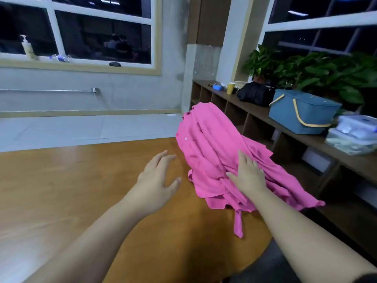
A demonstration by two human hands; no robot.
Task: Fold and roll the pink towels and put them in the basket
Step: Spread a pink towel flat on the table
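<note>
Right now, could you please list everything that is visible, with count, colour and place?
pink cloth pile: one heap, pink, right edge of table
table: one, brown wood, foreground
basket: one, blue with yellow handles, on shelf at right
shelf unit: one, dark wood, right wall
paper cup: one, yellow, on shelf
black bag: one, on shelf
plastic boxes: stacked, clear, right of basket
plants: green, behind basket
pump bottle: one, pale, windowsill
left hand: open, over table
right hand: flat on pile

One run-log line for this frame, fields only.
stage: folding not begun | right hand: flat on pink towels heap | left hand: open above table | basket: on shelf, lid on
</note>
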